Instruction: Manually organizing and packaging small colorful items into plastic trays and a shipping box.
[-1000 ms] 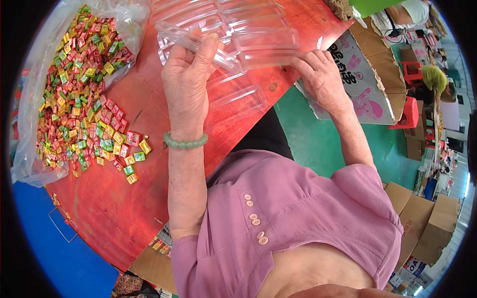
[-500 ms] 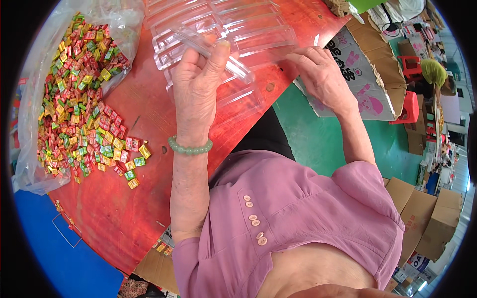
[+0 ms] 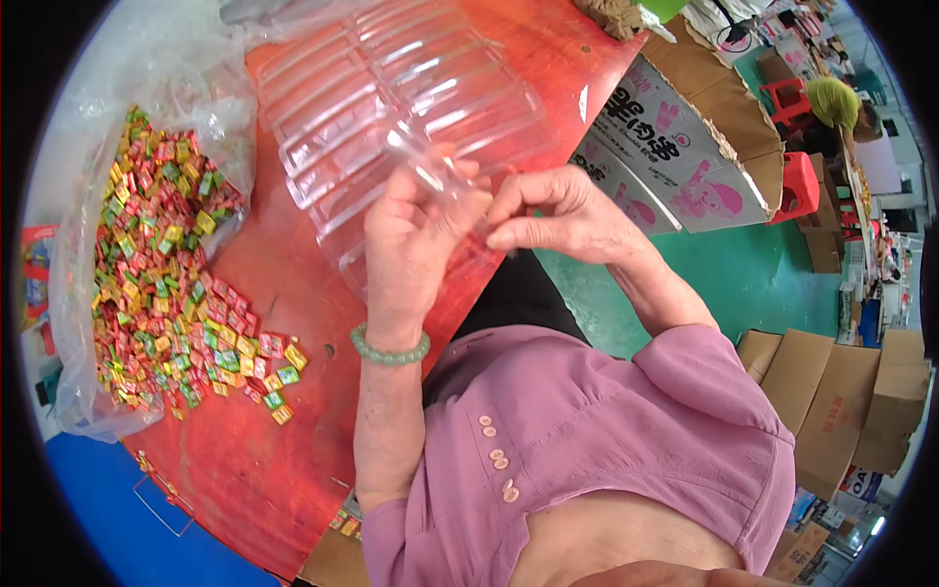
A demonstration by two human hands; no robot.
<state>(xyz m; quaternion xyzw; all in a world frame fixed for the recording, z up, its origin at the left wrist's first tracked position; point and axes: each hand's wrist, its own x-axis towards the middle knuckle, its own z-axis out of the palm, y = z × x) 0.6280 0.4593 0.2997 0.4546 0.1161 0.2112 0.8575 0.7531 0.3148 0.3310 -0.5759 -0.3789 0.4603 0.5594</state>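
Both hands meet over the near edge of the red table (image 3: 264, 440). My left hand (image 3: 416, 249), with a green bead bracelet on the wrist, grips a clear plastic compartment tray (image 3: 367, 186) from behind. My right hand (image 3: 562, 217) pinches the same tray's near corner with thumb and forefinger. More clear trays (image 3: 430, 68) lie stacked on the table just beyond. A heap of small wrapped candies (image 3: 166, 284), red, green and yellow, lies on the left, partly in a clear plastic bag (image 3: 127, 127).
An open cardboard box (image 3: 685, 137) with pink print stands right of the table on a green floor. Flattened cartons (image 3: 841, 401) lie at the right. A red stool (image 3: 797, 186) and a person in a yellow-green top sit farther back right.
Both hands have drawn the clear tray toward my body and come together; my right hand moved left from the tray's right edge to pinch its near corner.
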